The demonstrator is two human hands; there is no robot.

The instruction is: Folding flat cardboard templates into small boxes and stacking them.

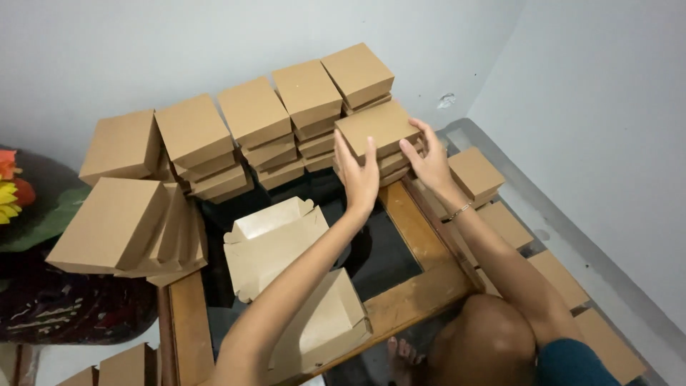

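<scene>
The closed boxes (309, 91) were plain brown cardboard, matt and smooth, as was the box (377, 126) between both hands. The unfolded box (275, 243) showed a paler, slightly shiny lining. The table (418, 289) had a varnished wooden frame around dark, glossy glass. The wall (179, 43) looked matt painted.

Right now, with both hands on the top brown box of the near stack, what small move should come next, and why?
Probably ease the closed box down square onto its stack, then let go. The left hand and right hand press its two sides, and it sits slightly askew beside the tidy stacked rows along the wall.
</scene>
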